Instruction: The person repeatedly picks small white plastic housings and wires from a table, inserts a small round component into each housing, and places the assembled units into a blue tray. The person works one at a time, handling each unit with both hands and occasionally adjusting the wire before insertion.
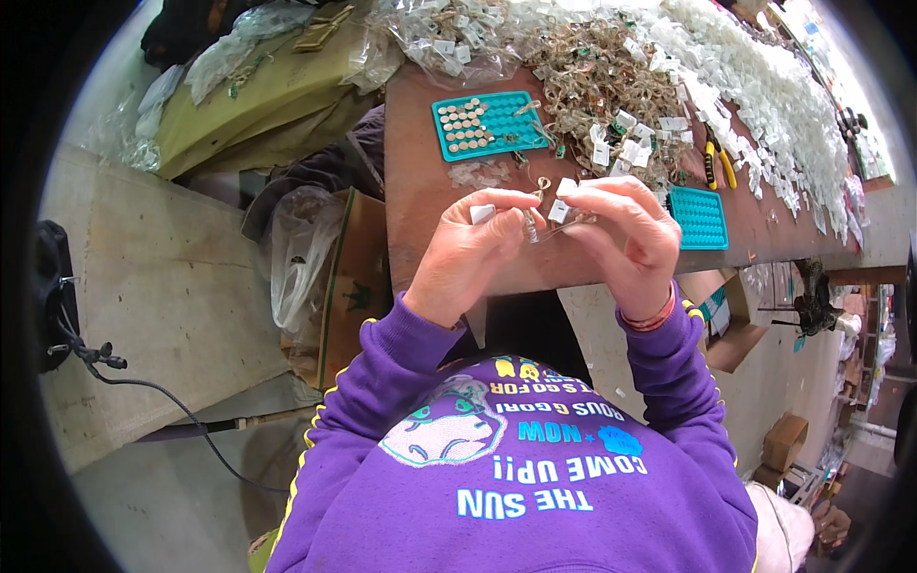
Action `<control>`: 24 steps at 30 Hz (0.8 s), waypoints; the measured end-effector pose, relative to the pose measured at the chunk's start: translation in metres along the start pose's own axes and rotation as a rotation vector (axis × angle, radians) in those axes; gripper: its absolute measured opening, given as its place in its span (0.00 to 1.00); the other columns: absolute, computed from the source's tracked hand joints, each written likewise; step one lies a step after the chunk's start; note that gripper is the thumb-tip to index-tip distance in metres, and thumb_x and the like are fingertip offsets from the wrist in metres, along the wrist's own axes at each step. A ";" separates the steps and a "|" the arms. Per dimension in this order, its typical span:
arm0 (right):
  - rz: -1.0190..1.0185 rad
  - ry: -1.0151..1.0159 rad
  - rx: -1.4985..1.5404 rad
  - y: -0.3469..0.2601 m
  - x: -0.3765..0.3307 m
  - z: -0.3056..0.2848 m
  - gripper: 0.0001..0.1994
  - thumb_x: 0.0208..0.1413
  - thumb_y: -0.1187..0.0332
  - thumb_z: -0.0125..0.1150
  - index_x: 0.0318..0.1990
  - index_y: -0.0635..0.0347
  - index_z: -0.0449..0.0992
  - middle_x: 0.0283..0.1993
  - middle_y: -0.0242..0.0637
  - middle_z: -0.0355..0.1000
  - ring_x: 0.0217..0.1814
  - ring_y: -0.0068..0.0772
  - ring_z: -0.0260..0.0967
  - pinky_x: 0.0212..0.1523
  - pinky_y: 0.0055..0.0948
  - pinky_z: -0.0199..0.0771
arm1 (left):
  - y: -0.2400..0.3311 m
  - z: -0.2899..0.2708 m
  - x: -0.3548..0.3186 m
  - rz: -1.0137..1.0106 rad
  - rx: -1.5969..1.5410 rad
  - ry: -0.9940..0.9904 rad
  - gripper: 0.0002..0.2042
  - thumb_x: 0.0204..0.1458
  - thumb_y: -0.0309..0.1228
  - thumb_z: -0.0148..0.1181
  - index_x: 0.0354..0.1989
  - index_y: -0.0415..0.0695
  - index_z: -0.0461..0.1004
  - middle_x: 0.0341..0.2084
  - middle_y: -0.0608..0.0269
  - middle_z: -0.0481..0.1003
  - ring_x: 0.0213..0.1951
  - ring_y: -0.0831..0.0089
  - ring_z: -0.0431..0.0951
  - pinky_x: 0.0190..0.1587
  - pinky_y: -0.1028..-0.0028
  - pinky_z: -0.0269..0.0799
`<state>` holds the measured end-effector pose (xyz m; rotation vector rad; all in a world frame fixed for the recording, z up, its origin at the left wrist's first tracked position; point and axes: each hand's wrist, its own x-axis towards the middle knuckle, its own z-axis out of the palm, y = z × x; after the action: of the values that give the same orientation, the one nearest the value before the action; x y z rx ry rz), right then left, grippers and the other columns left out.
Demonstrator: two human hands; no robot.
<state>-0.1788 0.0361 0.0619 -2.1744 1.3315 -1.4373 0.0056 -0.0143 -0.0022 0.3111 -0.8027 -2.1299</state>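
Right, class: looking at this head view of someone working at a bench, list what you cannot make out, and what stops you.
- The small wire part between the left hand and right hand: mostly covered by fingers, too small to identify.
- The round pieces on the teal tray: too small to tell their kind.
- The second teal tray: partly hidden behind the right hand.
- The white pieces heap: blurred and bent at the fisheye rim.

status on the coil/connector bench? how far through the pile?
Done, apparently: the teal tray holds several rows of small round parts, about a third filled; a second teal tray looks unfilled. In hand: left hand and right hand pinch one thin wire piece with white connectors between them. Left: a large tangled heap of wire pieces and white connectors across the table.
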 end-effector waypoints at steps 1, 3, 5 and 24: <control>0.030 0.027 0.115 0.000 0.002 -0.002 0.16 0.42 0.80 0.68 0.43 0.62 0.80 0.38 0.41 0.76 0.39 0.33 0.75 0.40 0.27 0.74 | 0.001 0.000 -0.001 0.003 0.001 0.004 0.11 0.58 0.30 0.60 0.47 0.40 0.76 0.34 0.63 0.77 0.29 0.89 0.68 0.31 0.87 0.62; 0.124 0.065 0.334 -0.002 0.004 -0.005 0.15 0.43 0.79 0.69 0.42 0.62 0.80 0.37 0.41 0.76 0.38 0.30 0.75 0.38 0.25 0.74 | 0.004 -0.002 -0.001 -0.006 0.040 0.034 0.11 0.57 0.30 0.61 0.47 0.40 0.76 0.34 0.64 0.78 0.29 0.90 0.68 0.30 0.88 0.62; 0.171 0.029 0.214 -0.003 0.005 -0.004 0.13 0.46 0.76 0.68 0.42 0.61 0.81 0.35 0.39 0.76 0.35 0.27 0.74 0.36 0.25 0.73 | 0.005 -0.002 -0.001 -0.005 0.061 0.036 0.11 0.57 0.30 0.61 0.46 0.40 0.76 0.34 0.66 0.78 0.29 0.91 0.68 0.29 0.88 0.61; -0.157 -0.145 -0.173 0.006 0.003 0.011 0.15 0.42 0.78 0.64 0.41 0.59 0.79 0.34 0.36 0.73 0.32 0.36 0.73 0.32 0.29 0.75 | -0.005 0.005 0.000 -0.013 0.134 0.132 0.04 0.55 0.24 0.61 0.37 0.41 0.76 0.23 0.76 0.71 0.23 0.89 0.64 0.24 0.86 0.57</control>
<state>-0.1723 0.0276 0.0545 -2.4916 1.3036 -1.2268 0.0003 -0.0100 -0.0015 0.5232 -0.8695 -2.0480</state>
